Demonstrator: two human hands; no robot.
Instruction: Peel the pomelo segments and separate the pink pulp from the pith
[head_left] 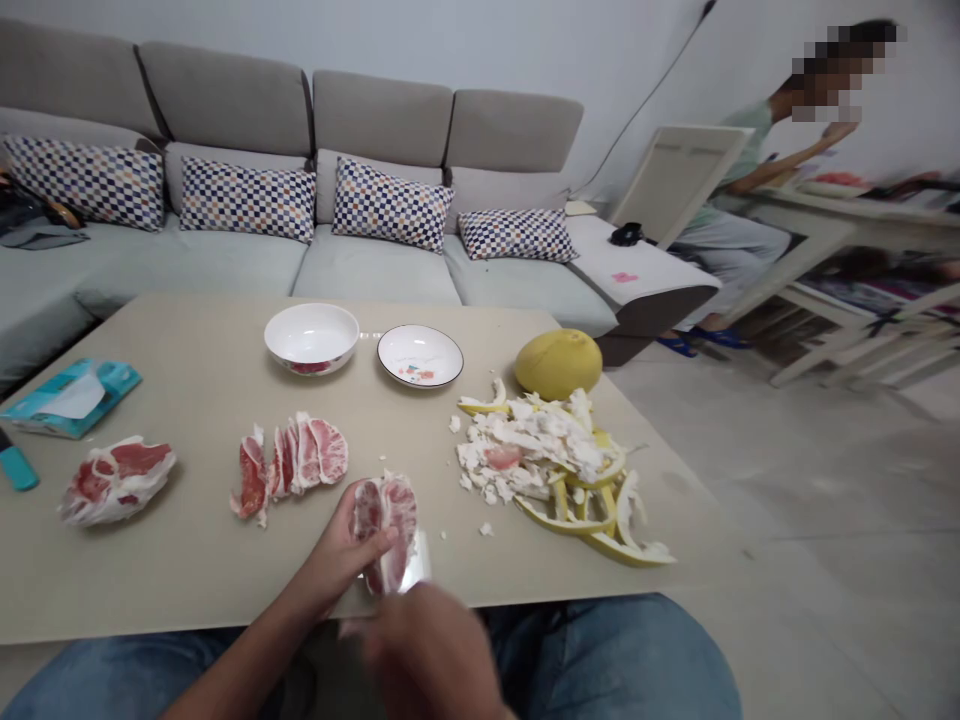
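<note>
Two joined pomelo segments (397,525), pinkish red with white membrane, are gripped in my left hand (349,550), its thumb pressed across the front. My right hand (431,645) is just below them at the table's near edge, smeared by motion, so its fingers cannot be made out. To the left lies a row of separated pomelo segments (304,457). Farther left sits a larger peeled chunk of pomelo (118,480). A heap of white pith and yellow peel (536,450) lies to the right, with a whole yellow pomelo (559,363) behind it.
Behind the fruit on the table (202,560) stand a white bowl (311,335) and a dark-rimmed plate (420,352). A blue tissue pack (79,395) and a teal-handled tool (16,468) lie at the left. Beyond is a sofa (382,265); a person (750,190) sits at the far right.
</note>
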